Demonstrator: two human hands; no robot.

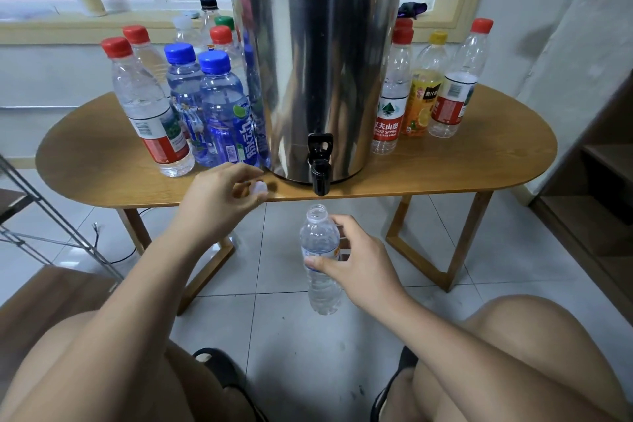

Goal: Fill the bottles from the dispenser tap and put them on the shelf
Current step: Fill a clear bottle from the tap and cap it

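While the right grip (363, 264) clasps the uncapped bottle (320, 271) under the tap (320, 175), at six o'clock of the dispenser (315, 62), the left grip (219, 195) pinches a white cap (258, 189) by the worktop (445, 168) edge. A mouth off the spout would spill onto the floor (291, 336). The bottle's water level is unclear; shelving (603, 161) at three o'clock is cut off.

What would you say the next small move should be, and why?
Probably raise the bottle in the right hand until its open neck meets the tap: the mouth sits just below it, and the left hand holds the cap.
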